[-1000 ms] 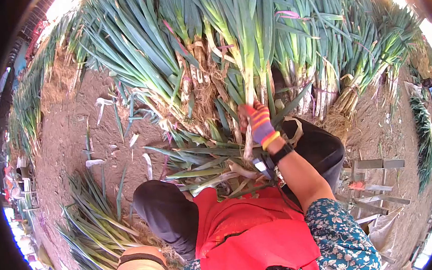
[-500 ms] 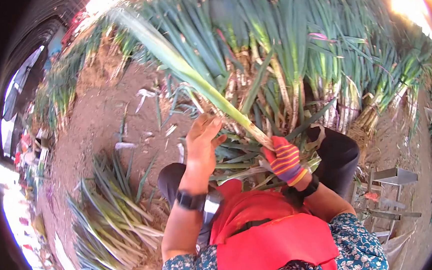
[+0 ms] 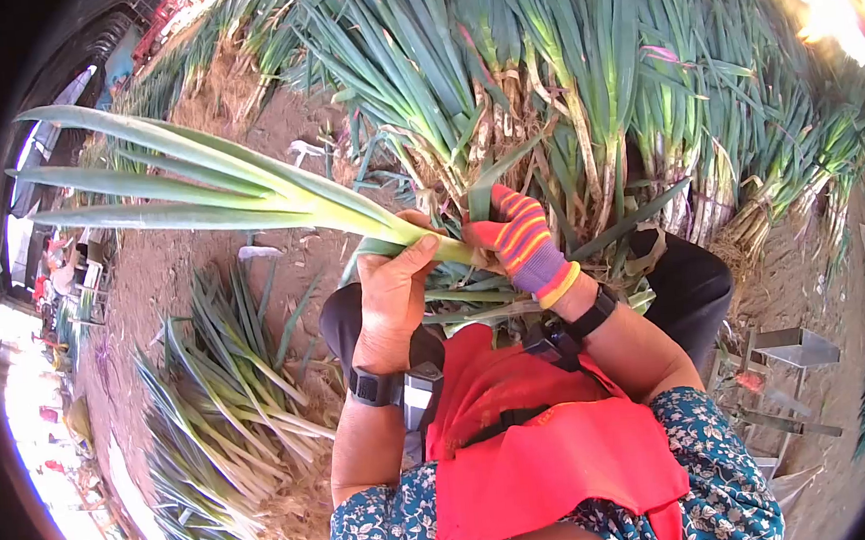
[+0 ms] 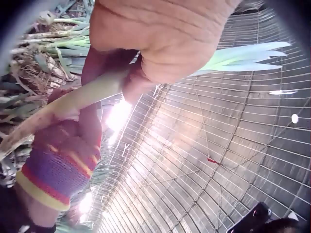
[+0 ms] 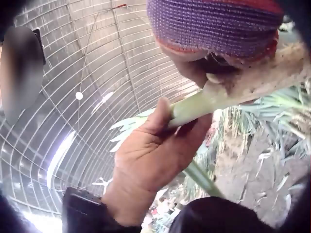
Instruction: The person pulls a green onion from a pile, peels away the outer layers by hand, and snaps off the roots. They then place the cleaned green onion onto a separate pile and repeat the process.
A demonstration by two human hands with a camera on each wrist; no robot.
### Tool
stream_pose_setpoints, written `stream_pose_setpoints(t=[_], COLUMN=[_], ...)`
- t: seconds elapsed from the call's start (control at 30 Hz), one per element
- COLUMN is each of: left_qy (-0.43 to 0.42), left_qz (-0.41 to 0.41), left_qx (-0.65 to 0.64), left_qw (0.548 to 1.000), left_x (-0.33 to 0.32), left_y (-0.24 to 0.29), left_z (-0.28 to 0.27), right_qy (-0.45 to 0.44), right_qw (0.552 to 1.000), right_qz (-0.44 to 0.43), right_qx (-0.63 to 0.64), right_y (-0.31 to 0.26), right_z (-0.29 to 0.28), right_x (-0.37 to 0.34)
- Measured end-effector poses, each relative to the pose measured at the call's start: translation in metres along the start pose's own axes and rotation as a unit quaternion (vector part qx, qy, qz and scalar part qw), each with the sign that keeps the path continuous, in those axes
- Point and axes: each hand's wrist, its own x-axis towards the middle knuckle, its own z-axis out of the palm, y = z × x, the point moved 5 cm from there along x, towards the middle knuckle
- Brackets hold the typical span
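Note:
A large green onion (image 3: 287,195) lies across both hands in the head view, its leaves fanned out to the left. My bare left hand (image 3: 394,288) holds the pale stalk, thumb on top. Close beside it, my right hand (image 3: 526,238), in a striped glove with bare fingertips, pinches the lower stalk. In the right wrist view, the brownish outer skin (image 5: 272,73) ends in a ragged edge near the gloved fingers, with smooth pale stalk beyond. The left wrist view shows the stained root end (image 4: 29,126) pointing down past the glove (image 4: 58,165).
Standing bundles of green onions (image 3: 600,88) line the back. Loose green onions (image 3: 227,415) lie on the ground at left. Leaf trimmings (image 3: 465,303) lie between the knees. A metal stand (image 3: 794,350) is at right, and a red apron (image 3: 556,462) covers the lap.
The right hand first held the green onion upright alone. It then tilted left while the left hand came up, and now the left hand holds the stalk too, with the leaves pointing left.

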Motion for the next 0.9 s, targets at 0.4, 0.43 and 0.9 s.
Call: stream_pose_setpoints(t=[0.4, 0.43, 0.9], left_qy=[0.081, 0.084, 0.076], left_qz=[0.060, 0.062, 0.070], left_qx=[0.007, 0.011, 0.008], left_qw=[0.995, 0.994, 0.995], left_x=[0.000, -0.001, -0.001], left_y=[0.042, 0.047, 0.009], left_z=[-0.073, -0.078, -0.058], right_qy=[-0.052, -0.089, -0.185], right_qw=[0.786, 0.653, 0.922], right_qz=[0.152, 0.236, -0.108], right_qx=[-0.597, -0.714, -0.322], right_y=[0.070, 0.075, 0.051], right_z=[-0.201, -0.215, -0.022], right_x=[-0.064, -0.069, -0.054])
